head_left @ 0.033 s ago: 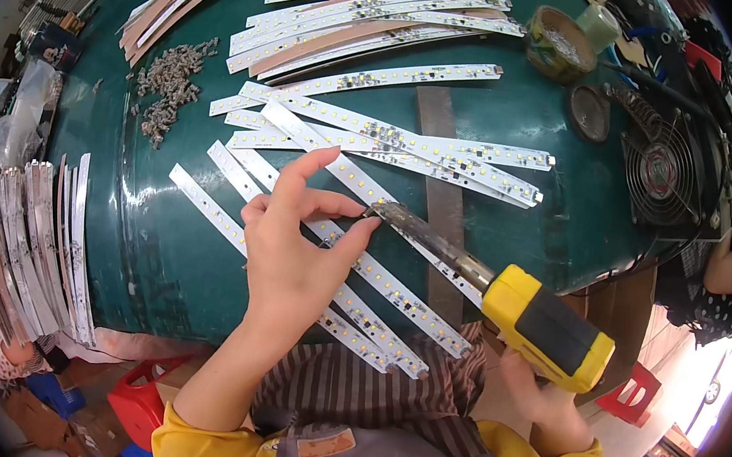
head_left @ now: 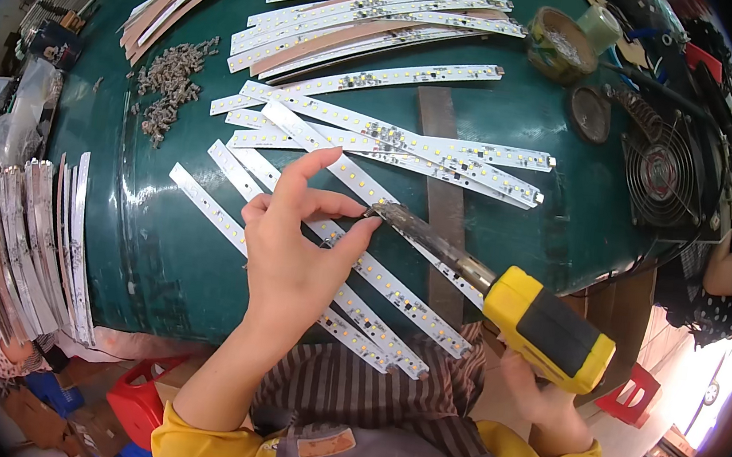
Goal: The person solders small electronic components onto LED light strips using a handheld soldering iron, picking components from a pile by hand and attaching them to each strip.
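- Left hand point(head_left: 292, 252) comes up from the near edge, wrist bent back, fingers spread and loosely curved; the index finger points far, while thumb and middle fingertip press on a white LED strip point(head_left: 337, 252) and grip nothing.
- Right hand point(head_left: 544, 399) sits low at the near right, mostly hidden behind the yellow and black soldering tool point(head_left: 547, 328); it is wrapped around the tool's handle.
- Tool's long dark metal barrel slants left and far, its tip meeting the strip just beside the left thumb.
- LED strip is narrow and white, dotted with small yellow squares along its length, lying flat and diagonal on the green tabletop point(head_left: 160, 234), near its near edge.
- More such strips lie beside and across it, some parallel, some fanned out toward the right.
- Far across the tabletop lies another batch of strips point(head_left: 378, 25), mixed with brown ones.
- Heap of small grey parts point(head_left: 167, 83) lies at the far left.
- Stack of strips point(head_left: 24, 255) hangs at the left edge.
- Black fan point(head_left: 661, 175) and a tape roll point(head_left: 559, 44) sit at the far right.
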`<state>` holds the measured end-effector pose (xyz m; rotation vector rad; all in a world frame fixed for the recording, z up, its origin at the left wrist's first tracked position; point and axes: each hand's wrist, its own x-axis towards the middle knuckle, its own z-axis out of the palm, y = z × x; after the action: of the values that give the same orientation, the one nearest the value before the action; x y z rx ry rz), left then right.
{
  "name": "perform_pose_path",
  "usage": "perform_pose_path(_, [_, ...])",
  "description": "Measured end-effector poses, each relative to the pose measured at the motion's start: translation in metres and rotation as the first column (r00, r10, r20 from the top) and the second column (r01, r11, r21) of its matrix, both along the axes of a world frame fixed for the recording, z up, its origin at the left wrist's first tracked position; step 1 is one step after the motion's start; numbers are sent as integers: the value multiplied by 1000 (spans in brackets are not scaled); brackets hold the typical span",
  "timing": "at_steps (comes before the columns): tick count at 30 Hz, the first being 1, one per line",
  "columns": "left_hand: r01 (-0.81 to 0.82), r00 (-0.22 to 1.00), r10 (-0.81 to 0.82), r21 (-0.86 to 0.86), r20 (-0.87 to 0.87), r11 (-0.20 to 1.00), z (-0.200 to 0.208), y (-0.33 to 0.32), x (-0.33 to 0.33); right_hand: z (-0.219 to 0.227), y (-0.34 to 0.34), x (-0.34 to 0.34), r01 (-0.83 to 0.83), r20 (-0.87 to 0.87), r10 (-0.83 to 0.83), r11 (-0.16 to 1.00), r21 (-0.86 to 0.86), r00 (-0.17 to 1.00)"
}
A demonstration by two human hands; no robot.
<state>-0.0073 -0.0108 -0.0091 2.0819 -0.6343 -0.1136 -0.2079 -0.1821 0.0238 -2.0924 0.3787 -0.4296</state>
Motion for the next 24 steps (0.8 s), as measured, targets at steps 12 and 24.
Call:
perform_pose_path(12, [38,999,-38,15,-6,999,0,1,2,-2,-1,0,-51,-3,51,999,18,999])
perform_pose_path(24, [33,995,-41,97,87,995,0,-1,1,0,5,-13,126,-37,-122,897,425,992])
